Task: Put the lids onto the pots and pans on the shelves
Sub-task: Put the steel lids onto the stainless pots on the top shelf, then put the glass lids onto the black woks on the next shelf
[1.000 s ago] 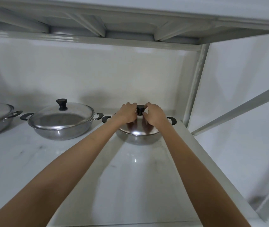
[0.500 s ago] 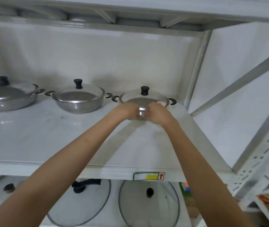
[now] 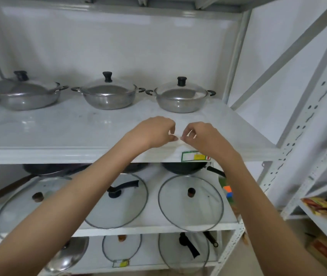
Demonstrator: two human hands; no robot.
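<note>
Three steel pots stand on the upper shelf [image 3: 39,134], each under a steel lid with a black knob: left pot [image 3: 23,94], middle pot [image 3: 106,95], right pot [image 3: 180,99]. My left hand [image 3: 154,132] and my right hand [image 3: 200,138] hover over the shelf's front edge, fingers curled, fingertips nearly touching, holding nothing. On the shelf below lie three glass lids: left lid [image 3: 25,204], middle lid [image 3: 126,200], right lid [image 3: 190,202]. Dark pans [image 3: 182,168] sit behind them, partly hidden by the upper shelf.
The lowest shelf holds a steel lid [image 3: 69,255] and two more glass lids [image 3: 121,248] [image 3: 184,250]. White metal uprights and diagonal braces [image 3: 290,46] stand at the right. A neighbouring rack [image 3: 324,208] holds packets. A label [image 3: 195,156] sticks to the upper shelf's edge.
Both hands let go of the right pot's lid and drew back toward the shelf's front edge. The view pulled back and dropped, so the lower shelves show.
</note>
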